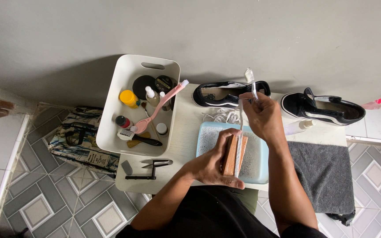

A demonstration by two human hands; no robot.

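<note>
The left hand (pixel 212 165) is closed around a wooden brush block (pixel 233 155), its bristles hidden, held over a pale blue tray (pixel 254 169) of foamy water on the small white table (pixel 186 128). The right hand (pixel 264 115) pinches a white shoelace (pixel 240 132) that runs down across the block; its upper end blurs against a black sneaker (pixel 225 93). A second sneaker (pixel 325 109) sits right, above a grey towel (pixel 325 174). A white bin (pixel 115 110) of bottles and brushes stands left, its contents partly overlapping.

Brush bristles (pixel 236 155) hidden behind the shoelace (pixel 240 132).
</note>
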